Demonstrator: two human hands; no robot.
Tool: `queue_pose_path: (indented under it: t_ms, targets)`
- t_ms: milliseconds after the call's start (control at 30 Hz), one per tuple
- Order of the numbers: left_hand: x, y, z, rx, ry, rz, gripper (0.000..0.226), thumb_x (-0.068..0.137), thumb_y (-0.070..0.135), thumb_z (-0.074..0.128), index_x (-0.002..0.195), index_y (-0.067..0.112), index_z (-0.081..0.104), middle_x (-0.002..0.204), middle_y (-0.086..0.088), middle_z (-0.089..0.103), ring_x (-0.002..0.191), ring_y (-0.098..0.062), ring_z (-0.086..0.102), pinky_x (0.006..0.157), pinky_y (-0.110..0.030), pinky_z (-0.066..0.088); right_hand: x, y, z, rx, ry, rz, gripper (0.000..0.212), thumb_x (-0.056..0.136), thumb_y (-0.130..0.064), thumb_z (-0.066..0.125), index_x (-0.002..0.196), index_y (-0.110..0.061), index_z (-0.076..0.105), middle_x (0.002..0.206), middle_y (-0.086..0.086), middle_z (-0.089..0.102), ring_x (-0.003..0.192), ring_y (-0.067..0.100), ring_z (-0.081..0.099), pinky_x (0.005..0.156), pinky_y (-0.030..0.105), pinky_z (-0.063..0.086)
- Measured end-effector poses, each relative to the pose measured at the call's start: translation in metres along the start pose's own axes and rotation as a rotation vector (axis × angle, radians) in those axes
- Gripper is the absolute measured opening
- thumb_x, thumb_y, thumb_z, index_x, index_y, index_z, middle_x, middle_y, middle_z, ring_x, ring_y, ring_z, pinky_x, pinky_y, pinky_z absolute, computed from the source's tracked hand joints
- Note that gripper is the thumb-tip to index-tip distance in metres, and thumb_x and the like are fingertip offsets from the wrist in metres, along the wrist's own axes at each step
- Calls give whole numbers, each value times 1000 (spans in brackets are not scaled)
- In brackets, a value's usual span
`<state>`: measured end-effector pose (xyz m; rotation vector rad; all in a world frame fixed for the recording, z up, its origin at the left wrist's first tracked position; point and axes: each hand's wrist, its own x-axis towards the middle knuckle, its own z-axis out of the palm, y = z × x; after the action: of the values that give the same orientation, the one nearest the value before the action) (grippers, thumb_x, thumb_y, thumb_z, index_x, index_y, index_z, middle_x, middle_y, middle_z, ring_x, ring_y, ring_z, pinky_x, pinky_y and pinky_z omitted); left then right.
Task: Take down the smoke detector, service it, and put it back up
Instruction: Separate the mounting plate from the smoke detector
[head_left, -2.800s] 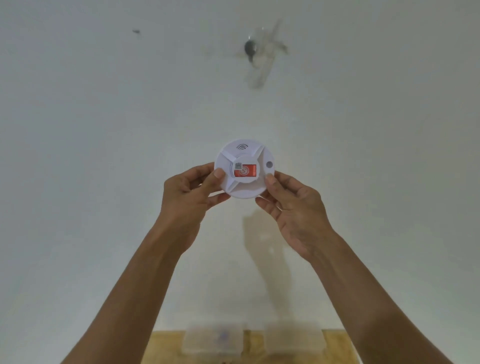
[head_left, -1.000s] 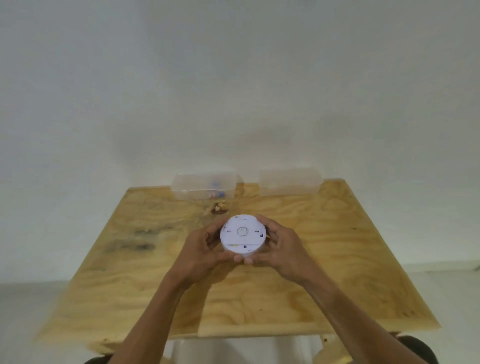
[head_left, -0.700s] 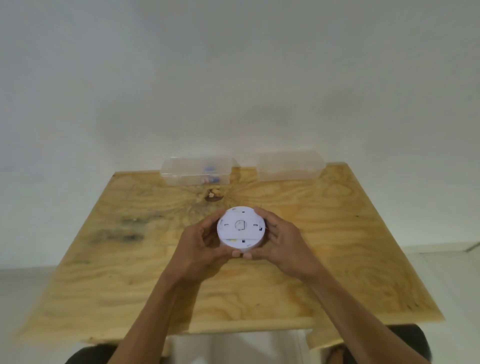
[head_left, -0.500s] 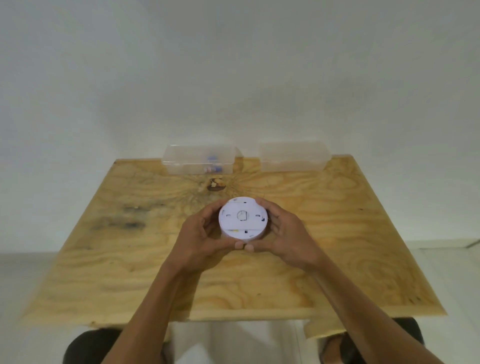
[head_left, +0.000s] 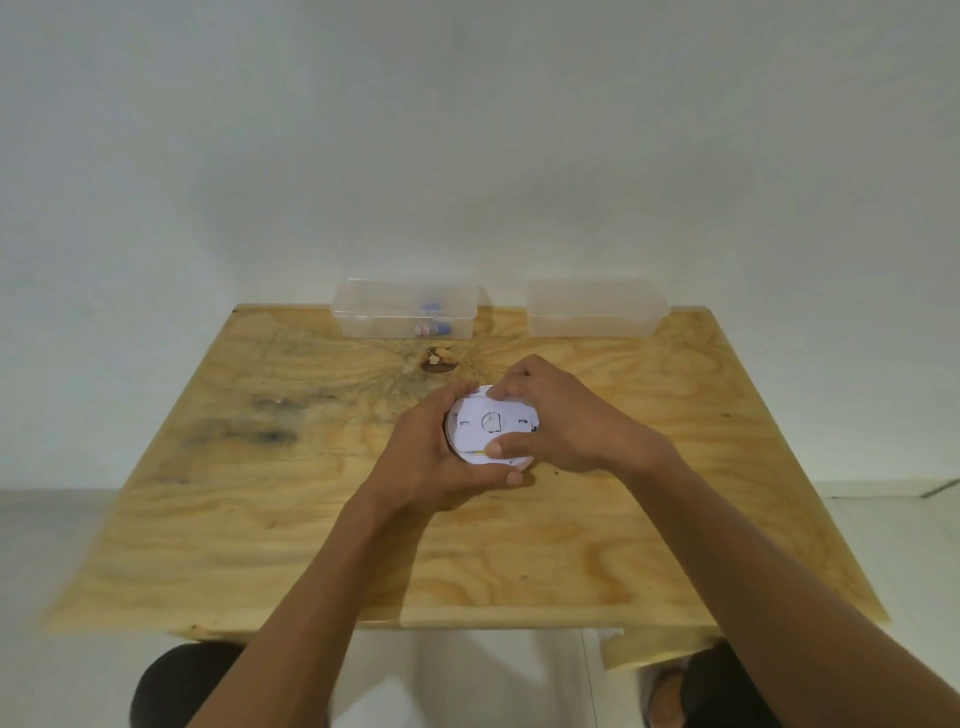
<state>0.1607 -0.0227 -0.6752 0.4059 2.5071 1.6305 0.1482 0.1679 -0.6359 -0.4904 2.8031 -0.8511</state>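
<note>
- Now the round white plastic smoke detector (head_left: 491, 427) sits back-side up over the middle of the pale plywood bench (head_left: 311, 519), cupped between both hands; whether it rests on the wood or hangs just above it I cannot tell.
- Left hand (head_left: 431, 457) wraps the rim from 7 o'clock, its grip clenched on the housing as the anchor.
- Right hand (head_left: 561, 421) comes over from 3 o'clock, thumb on the near edge of the back plate and fingertips (head_left: 498, 391) on the far edge, its grip grasping that plate.
- Judging by this, the step is opening the back; best to hold the body still with the left and twist or pry only with the right.
- Keep pressure even, since thin plastic tabs likely snap if levered at one spot.
- At 11 o'clock a clear lidded plastic box with small items (head_left: 405, 309) waits, and at 1 o'clock a second clear plastic box (head_left: 596, 310); neither is needed until the back is off.
</note>
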Motion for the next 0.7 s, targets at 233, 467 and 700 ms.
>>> queue_pose_path:
  t_ms: [233, 467, 700]
  targets:
    - [3, -1, 0, 8, 15, 6, 105, 38, 58, 89, 131, 24, 56, 118, 15, 66, 106, 5, 63, 84, -13, 51, 7, 8, -1, -19, -32, -82, 62, 78, -41, 80, 132, -23, 55, 117, -8, 40, 111, 13, 38, 86, 24, 33]
    - [4, -2, 0, -21, 23, 5, 104, 37, 54, 92, 130, 22, 58, 116, 13, 68, 102, 3, 65, 81, -15, 54, 15, 10, -13, -68, -139, -122, 61, 78, -43, 79, 132, -29, 55, 115, -4, 44, 108, 14, 37, 82, 13, 30]
    - [3, -6, 0, 13, 53, 20, 85, 45, 41, 100, 120, 25, 61, 108, 13, 71, 93, -1, 67, 75, -23, 55, 17, -8, -22, -131, -175, -124, 54, 76, -32, 83, 122, -28, 55, 116, -3, 51, 108, 18, 41, 85, 35, 39]
